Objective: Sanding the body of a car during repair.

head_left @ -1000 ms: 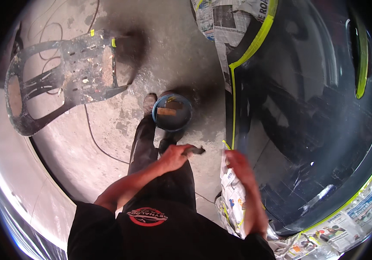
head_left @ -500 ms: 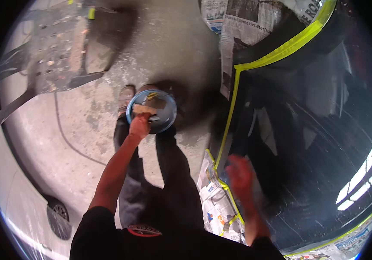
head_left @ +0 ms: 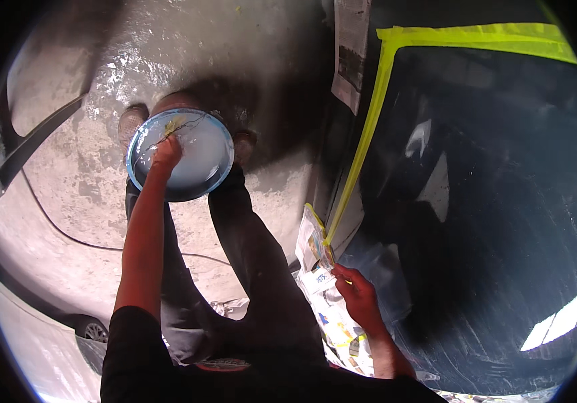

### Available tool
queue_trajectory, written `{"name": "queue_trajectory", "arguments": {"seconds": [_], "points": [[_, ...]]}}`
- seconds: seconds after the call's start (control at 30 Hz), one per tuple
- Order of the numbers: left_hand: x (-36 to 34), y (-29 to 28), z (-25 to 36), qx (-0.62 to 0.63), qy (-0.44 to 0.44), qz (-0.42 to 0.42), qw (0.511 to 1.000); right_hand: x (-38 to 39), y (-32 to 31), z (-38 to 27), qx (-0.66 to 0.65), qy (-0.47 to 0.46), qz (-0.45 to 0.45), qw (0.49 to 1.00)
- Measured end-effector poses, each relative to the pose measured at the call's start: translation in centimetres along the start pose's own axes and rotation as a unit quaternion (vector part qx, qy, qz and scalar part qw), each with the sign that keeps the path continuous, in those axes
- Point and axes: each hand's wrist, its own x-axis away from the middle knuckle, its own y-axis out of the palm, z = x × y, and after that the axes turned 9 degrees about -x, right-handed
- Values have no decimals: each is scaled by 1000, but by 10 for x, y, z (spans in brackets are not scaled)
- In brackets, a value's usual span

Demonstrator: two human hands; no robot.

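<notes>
My left hand reaches down into a round blue-rimmed bucket of cloudy water. Its fingers are bunched at the water, and whatever they grip is hidden there. A yellowish thing and a dark thin strand show beside the fingertips. At my right side, my right hand is loosely curled with its fingers apart and nothing visible in it. Its fingertips are nearest the newspaper and the lower end of the yellow masking tape, along the edge of a dark, glossy car panel.
The bucket stands by my shoes on a wet, stained concrete floor. A dark cable runs across the floor. At the left are a black stand leg and a light car with a wheel.
My left hand and the bucket appear larger and further left as the view shifted. The tan block held in my left hand no longer shows. My right hand now rests near the newspaper edge.
</notes>
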Motion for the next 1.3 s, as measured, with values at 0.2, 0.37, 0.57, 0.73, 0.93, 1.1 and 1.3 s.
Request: {"name": "queue_trajectory", "arguments": {"seconds": [0.2,0.37,0.57,0.73,0.93,1.1,1.3], "points": [[59,-26,17,-24,-23,31,999,49,-59,-47,90,-94,69,989],[158,-117,60,-108,51,36,992,181,-143,-135,337,-295,316,836],[200,-278,331,441,-45,57,895,283,-201,-183,677,-314,477,464],[154,-304,452,601,155,254,742,251,-193,-197,648,-352,502,452],[219,-230,503,596,174,221,753,238,-198,-173,716,-363,472,364],[220,-208,491,585,186,205,762,229,-192,-169,740,-332,474,342],[134,-256,485,542,246,292,748,207,-178,-178,748,-335,468,332]]}}
